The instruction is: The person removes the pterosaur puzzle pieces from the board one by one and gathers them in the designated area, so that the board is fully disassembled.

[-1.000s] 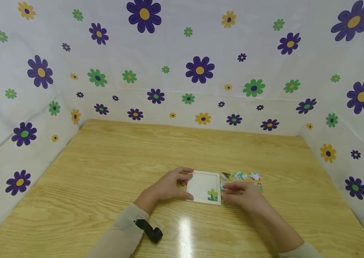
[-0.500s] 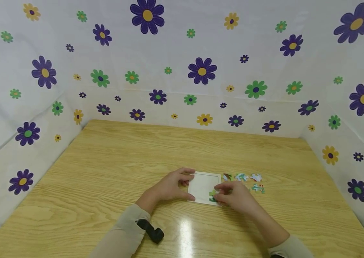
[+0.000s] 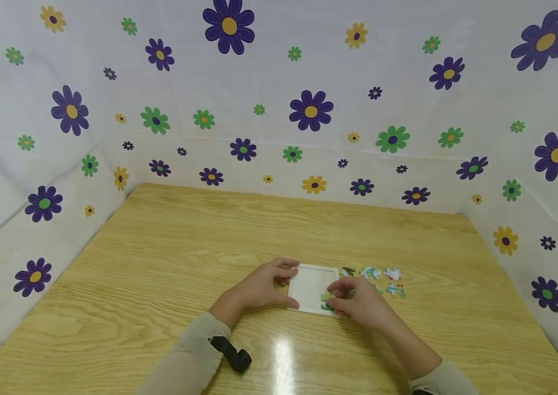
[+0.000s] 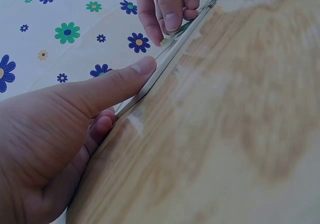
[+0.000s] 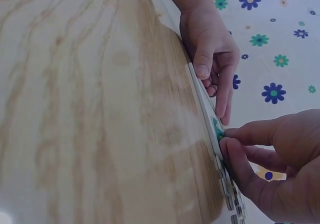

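Observation:
A square white puzzle tray lies on the table in the head view, mostly bare inside. My left hand holds its left side, with the thumb at the near corner and fingers at the far corner. In the tray's near right corner is a green puzzle piece, partly hidden by my right hand, whose thumb and index finger pinch it. The right wrist view shows those fingertips at the green piece against the tray edge.
Several loose puzzle pieces lie right of the tray, among them a white and red one and a blue-green one; my right hand covers some. The wooden table ends at a flower-print cloth at the back and sides.
My right hand has moved left from the loose pieces onto the tray's near right corner, where it now pinches the green puzzle piece. The left hand keeps its hold on the tray.

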Tool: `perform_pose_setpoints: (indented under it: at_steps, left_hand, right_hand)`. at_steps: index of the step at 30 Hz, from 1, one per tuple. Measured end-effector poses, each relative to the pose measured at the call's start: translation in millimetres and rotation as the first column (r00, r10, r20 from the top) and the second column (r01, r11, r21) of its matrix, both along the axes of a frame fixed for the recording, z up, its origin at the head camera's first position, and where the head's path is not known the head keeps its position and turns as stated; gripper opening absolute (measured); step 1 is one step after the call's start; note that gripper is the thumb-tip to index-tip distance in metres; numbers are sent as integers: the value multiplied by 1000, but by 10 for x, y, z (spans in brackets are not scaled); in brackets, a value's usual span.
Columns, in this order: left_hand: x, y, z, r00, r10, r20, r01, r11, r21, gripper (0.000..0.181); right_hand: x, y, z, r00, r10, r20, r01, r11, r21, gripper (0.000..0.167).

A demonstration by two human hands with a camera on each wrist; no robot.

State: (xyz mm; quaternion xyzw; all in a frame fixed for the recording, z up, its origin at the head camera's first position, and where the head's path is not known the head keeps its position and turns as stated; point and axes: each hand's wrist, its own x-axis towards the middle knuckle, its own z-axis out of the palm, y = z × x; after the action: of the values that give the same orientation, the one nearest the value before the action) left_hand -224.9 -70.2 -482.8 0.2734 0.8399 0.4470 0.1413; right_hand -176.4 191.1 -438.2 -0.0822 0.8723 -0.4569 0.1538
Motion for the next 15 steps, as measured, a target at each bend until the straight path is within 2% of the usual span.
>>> perform_pose_setpoints:
  at_steps: [4,8,15]
  left_hand:
    - [4,1,9,1000,-4,6,4,1000,6,81]
    - [18,6,26,1000,-10,10,10,1000,16,80]
    - [15,-1,29,1000,-14,-1,15,1000,13,80]
  right_hand:
    - [-5,16,23,1000,-19,-10,19,1000,10,17]
    - [-11,77,43,999,31,-34,-32,999,-12,19]
    - [-18,181,43,994,110,-22,-111,991,-73,26]
